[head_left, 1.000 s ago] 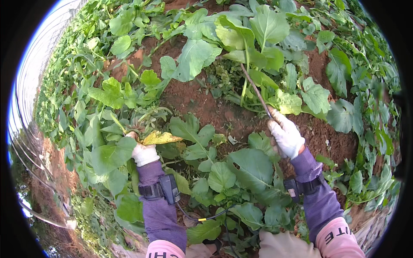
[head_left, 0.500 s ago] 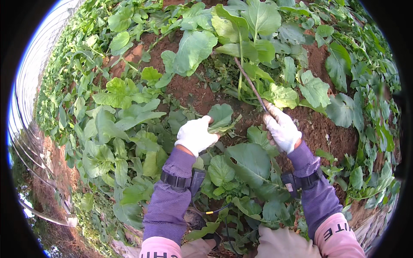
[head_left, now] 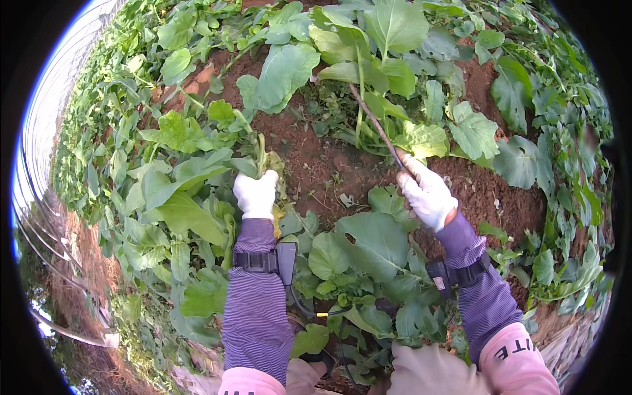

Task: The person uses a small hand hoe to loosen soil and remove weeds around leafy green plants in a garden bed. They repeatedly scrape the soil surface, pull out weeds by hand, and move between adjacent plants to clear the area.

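Observation:
My left hand (head_left: 256, 194), in a white glove, is closed around a small bunch of leafy stems (head_left: 262, 151). The stems stick up above the fist, with some yellowed leaf beside it. On the right, my gloved right hand (head_left: 428, 194) grips the near end of a thin brown stick (head_left: 376, 122). It slants up and left, and its far end is hidden under the leaves of a big leafy plant (head_left: 395, 72). Brown dirt marks the fingers of the right glove. Between my hands and nearer to me stands a broad blue-green leaf (head_left: 375, 247) with a small hole.
Bare reddish soil (head_left: 309, 158) shows between the hands. Dense leafy plants (head_left: 164, 197) grow on both sides and ahead. Curved hoops (head_left: 72, 332) line the far left. A black cable (head_left: 303, 308) hangs from my left wrist strap.
My left hand has swung left with the leafy stems, which now point upward, baring soil where it was. My right hand and the stick have barely moved.

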Available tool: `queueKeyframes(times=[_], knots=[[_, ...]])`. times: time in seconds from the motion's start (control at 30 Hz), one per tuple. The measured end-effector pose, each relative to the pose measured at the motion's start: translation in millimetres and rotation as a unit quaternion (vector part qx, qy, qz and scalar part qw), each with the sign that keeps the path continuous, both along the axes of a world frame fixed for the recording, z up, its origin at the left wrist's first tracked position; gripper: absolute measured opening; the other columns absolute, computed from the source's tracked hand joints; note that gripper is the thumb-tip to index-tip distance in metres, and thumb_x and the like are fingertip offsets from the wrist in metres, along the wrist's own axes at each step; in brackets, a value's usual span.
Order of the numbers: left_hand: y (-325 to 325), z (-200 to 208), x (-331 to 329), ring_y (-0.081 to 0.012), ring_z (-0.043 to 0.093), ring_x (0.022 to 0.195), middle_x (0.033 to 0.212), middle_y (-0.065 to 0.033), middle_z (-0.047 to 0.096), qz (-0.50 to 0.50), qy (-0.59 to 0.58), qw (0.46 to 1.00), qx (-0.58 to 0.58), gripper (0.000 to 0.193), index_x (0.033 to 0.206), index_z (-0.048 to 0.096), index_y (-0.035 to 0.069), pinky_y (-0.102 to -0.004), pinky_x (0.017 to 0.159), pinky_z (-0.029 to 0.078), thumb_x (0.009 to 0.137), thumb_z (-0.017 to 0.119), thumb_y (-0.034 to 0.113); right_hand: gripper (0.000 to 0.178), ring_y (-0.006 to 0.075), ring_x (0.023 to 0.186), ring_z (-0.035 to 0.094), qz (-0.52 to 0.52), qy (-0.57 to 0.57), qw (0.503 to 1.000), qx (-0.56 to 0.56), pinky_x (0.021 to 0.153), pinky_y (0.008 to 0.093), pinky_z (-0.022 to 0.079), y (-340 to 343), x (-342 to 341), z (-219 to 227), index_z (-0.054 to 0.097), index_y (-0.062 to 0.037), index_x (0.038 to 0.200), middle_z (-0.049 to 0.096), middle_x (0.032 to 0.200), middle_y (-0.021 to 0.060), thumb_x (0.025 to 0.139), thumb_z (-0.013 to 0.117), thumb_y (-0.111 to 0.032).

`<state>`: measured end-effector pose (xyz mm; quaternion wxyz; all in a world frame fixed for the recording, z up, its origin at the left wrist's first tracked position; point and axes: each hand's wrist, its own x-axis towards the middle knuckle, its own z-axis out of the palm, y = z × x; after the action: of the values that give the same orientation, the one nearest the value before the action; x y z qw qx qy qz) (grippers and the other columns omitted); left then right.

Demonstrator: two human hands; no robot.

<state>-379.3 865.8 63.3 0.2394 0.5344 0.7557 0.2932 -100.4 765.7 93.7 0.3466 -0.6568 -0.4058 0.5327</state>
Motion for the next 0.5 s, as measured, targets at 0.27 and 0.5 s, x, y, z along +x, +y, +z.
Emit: queueKeyframes(times=[0.27,0.5], knots=[[-6,67,41,-0.0208,0.062,0.071,0.077,-0.0119,0.062,-0.242,0.056,0.968,0.011,0.026,0.086,0.057,-0.003,-0.0336,0.064,0.049,0.069,0.063,0.015,0.045,0.0086,0.058,0.046,-0.005,0.005,1.0,-0.002,0.056,0.0227,0.042,1,-3,0,0.041,-0.0097,0.131,0.053,0.073,0.001,0.088,0.05,-0.016],[-86,-22,87,-0.029,0.062,0.09,0.094,-0.0113,0.066,-0.563,0.396,0.656,-0.309,0.022,0.093,0.068,0.01,-0.0416,0.074,0.048,0.077,0.053,0.015,0.049,0.024,0.073,0.058,0.137,-0.233,0.936,0.225,0.067,0.0322,0.047,-12,11,-21,0.041,-0.0121,0.131,0.059,0.087,0.0155,0.084,0.053,-0.017]])
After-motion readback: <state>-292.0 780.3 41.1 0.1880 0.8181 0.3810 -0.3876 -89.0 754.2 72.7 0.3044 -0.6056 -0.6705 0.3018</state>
